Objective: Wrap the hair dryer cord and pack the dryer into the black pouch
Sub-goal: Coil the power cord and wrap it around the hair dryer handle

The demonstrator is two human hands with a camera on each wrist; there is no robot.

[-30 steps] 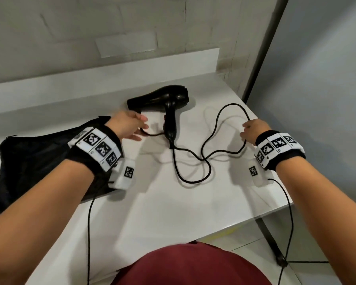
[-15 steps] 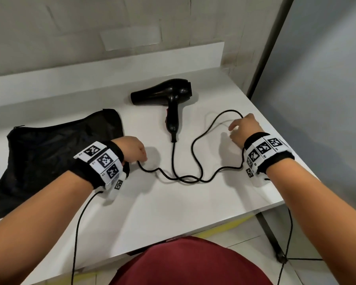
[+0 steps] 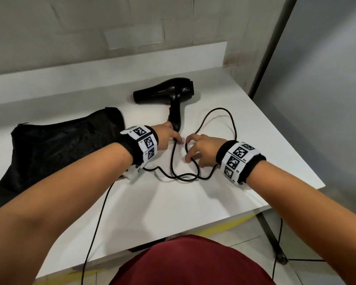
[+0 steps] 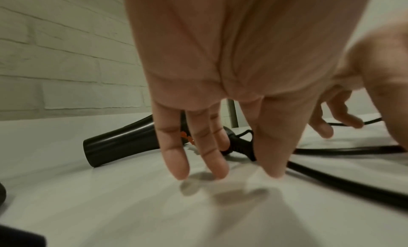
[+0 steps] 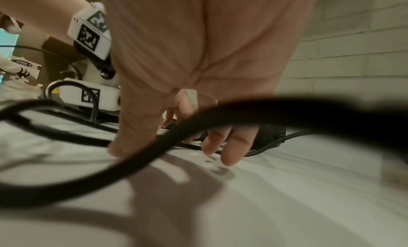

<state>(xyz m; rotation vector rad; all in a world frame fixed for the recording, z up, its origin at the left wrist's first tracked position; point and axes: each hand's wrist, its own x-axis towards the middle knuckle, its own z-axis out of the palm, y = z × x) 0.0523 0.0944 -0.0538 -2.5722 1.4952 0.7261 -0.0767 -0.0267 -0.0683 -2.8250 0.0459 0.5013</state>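
Observation:
The black hair dryer (image 3: pixel 164 90) lies on its side on the white table (image 3: pixel 173 206), nozzle to the left, handle toward me. Its cord (image 3: pixel 218 109) runs from the handle's base in loose loops to the right. My left hand (image 3: pixel 176 138) hovers at the handle's base with straight fingers (image 4: pixel 176 156) pointing down at the table, just in front of the dryer (image 4: pixel 119 140), holding nothing. My right hand (image 3: pixel 188 149) is close beside it, fingers spread over the cord loops. The cord (image 5: pixel 264 109) crosses in front of that hand's fingers (image 5: pixel 234 146). The black pouch (image 3: pixel 60 147) lies flat at the left.
A raised white ledge (image 3: pixel 111 50) and a brick wall close the back of the table. The table's right edge (image 3: pixel 292 140) meets a grey panel and a metal post (image 3: pixel 273 38). A thin black cable (image 3: pixel 97 219) hangs from my left wrist over the front edge.
Both hands have come together at the handle's base. The left let go of the cord end and moved up and right. The right moved left from the far loop. The loops have shifted.

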